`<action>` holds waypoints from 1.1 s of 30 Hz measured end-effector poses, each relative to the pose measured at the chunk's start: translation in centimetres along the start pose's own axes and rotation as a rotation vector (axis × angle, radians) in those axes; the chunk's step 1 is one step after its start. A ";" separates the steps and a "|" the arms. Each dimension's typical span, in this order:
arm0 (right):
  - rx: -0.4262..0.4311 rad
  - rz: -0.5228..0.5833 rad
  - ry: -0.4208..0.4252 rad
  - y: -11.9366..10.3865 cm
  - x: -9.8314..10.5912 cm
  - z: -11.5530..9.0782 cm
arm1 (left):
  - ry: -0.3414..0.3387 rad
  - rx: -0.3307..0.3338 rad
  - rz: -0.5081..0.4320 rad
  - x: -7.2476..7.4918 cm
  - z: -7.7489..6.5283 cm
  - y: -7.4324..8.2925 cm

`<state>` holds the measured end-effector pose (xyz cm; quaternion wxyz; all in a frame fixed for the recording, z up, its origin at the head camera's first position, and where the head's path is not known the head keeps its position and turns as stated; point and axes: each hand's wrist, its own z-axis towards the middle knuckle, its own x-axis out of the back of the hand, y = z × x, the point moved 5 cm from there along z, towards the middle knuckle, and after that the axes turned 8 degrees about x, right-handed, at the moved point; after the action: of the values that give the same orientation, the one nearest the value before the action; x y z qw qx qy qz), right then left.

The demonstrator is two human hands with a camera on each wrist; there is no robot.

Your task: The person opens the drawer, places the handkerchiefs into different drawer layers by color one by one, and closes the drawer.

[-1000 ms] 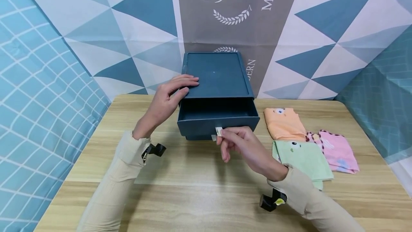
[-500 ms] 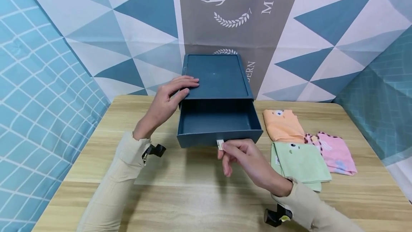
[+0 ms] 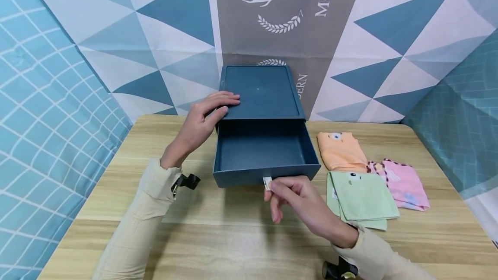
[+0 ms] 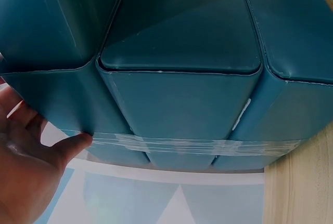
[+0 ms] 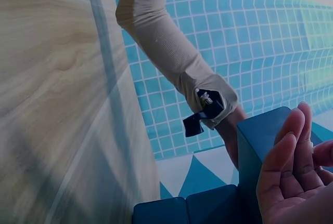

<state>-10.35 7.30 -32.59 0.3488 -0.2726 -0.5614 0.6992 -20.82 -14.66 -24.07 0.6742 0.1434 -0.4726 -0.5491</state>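
A dark blue drawer unit [image 3: 258, 92] stands against the backdrop, its top drawer [image 3: 237, 178] pulled far out with a bare interior. My left hand [image 3: 196, 124] rests on the unit's top left edge, fingers extended over the lid. In the left wrist view the thumb of that left hand [image 4: 31, 167] touches the side near clear tape [image 4: 171, 145] wrapped round the stacked levels. At the drawer front, my right hand [image 3: 301, 204] pinches a small white pull tab [image 3: 267, 183] between thumb and index finger. Its other fingers hang below, loosely bent.
Folded cloths lie right of the unit on the wooden table [image 3: 233, 245]: an orange one [image 3: 342, 152], a green one [image 3: 365, 195] and a pink one [image 3: 408, 185]. A patterned fabric backdrop [image 3: 175, 25] rises directly behind the unit.
The right hand has drawn the top drawer outward toward me by its tab, exposing more of the inside. The left hand has stayed on the unit's top.
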 end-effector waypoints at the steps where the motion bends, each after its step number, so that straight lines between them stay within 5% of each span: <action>1: 0.003 0.001 -0.002 0.0 0.0 -0.1 | 0.000 0.001 0.001 0.0 0.0 0.0; 16: 0.066 0.033 -0.041 0.1 -0.4 -1.2 | 0.003 -0.016 -0.012 -0.3 0.0 -0.2; 33: 0.045 0.018 -0.038 0.4 -1.1 -0.7 | -0.007 -0.008 -0.002 -0.1 0.0 0.0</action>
<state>-9.20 6.78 -33.12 0.3377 -0.2561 -0.5495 0.7200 -20.80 -14.62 -24.13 0.6724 0.1390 -0.4726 -0.5524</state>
